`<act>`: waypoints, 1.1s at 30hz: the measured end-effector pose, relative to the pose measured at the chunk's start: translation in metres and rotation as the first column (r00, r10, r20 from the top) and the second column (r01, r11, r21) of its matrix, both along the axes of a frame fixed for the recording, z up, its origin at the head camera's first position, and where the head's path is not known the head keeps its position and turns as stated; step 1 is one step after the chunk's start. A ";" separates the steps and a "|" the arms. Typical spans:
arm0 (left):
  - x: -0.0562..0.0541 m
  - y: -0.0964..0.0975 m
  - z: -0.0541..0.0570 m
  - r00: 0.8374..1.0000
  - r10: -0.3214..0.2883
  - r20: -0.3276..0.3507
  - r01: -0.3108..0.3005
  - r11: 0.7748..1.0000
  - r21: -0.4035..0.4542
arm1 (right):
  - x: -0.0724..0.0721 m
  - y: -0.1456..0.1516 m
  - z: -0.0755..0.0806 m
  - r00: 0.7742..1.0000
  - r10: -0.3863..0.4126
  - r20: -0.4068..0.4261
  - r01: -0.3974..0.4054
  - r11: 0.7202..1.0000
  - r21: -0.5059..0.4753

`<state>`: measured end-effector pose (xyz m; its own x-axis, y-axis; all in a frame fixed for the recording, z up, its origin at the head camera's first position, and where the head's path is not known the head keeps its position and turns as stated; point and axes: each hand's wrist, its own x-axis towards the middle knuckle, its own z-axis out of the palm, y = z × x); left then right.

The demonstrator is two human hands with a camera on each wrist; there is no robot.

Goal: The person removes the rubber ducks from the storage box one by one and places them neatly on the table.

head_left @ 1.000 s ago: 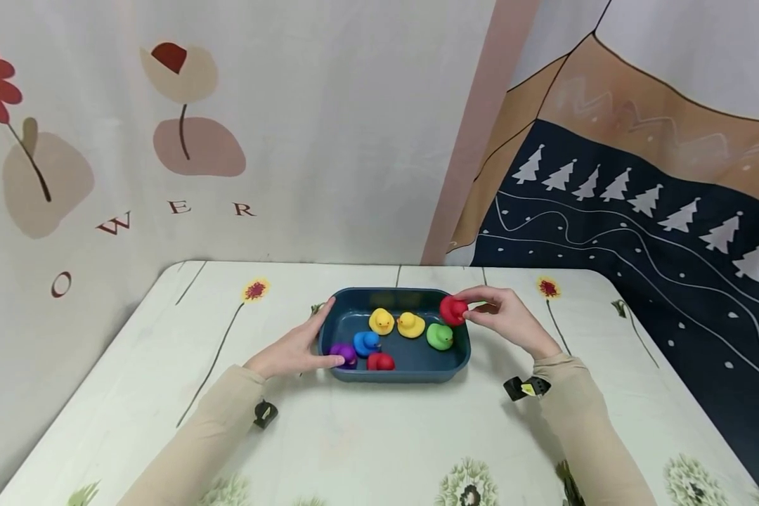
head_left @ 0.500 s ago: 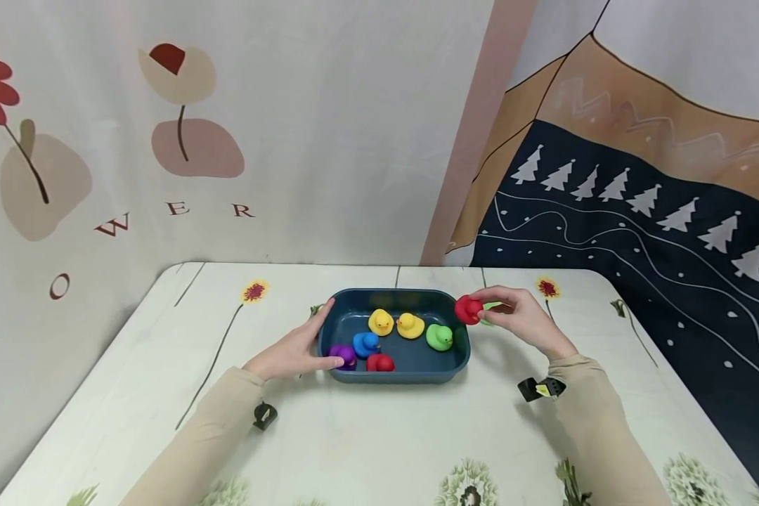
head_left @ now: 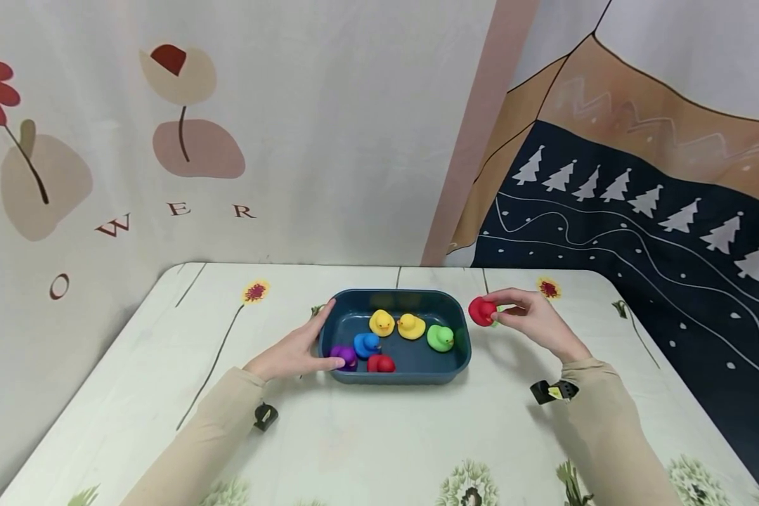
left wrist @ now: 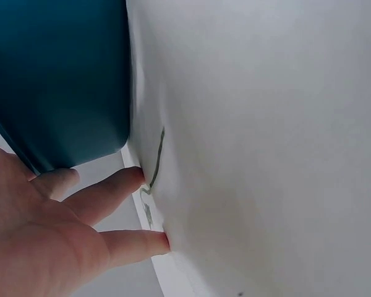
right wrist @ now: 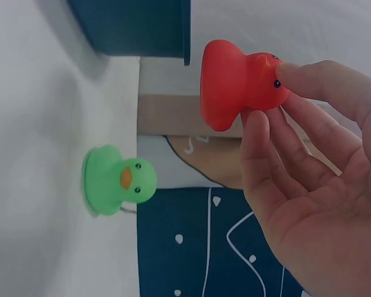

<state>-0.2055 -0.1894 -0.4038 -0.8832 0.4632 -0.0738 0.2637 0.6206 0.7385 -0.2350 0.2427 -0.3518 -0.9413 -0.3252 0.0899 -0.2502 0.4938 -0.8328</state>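
Observation:
A dark blue box (head_left: pixel 388 377) stands on the table. My left hand (head_left: pixel 294 349) holds its left end, thumb over the rim by a purple duck (head_left: pixel 342 353); in the left wrist view, fingers (left wrist: pixel 105 197) reach down outside the wall. To the right of the box, my right hand (head_left: pixel 537 320) pinches a red rubber duck (head_left: pixel 482 311) by its head, raised above the table (right wrist: pixel 238 86). A green duck (right wrist: pixel 114 180) sits on the table below this hand, mostly hidden in the head view.
Inside the box are two yellow ducks (head_left: pixel 411 325), a blue duck (head_left: pixel 367 344), another red duck (head_left: pixel 381 362) and another green duck (head_left: pixel 440 338). A flower-patterned cloth (head_left: pixel 392 443) covers the table. Printed curtains (head_left: pixel 329 140) hang behind and to the right.
My right hand has carried the red duck rightward, from over the box's far right corner to outside its right end. My left hand keeps its place on the box.

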 end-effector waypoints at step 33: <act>0.000 0.000 -0.001 0.999 0.020 0.029 -0.020 1.000 0.007 | -0.005 0.046 -0.015 0.994 -0.108 -0.004 0.108 0.990 0.091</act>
<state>-0.2050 -0.1894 -0.4046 -0.8898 0.4462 -0.0958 0.2303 0.6202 0.7498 -0.2404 0.2891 -0.3668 -0.9715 -0.2283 0.0634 -0.1902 0.5919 -0.7833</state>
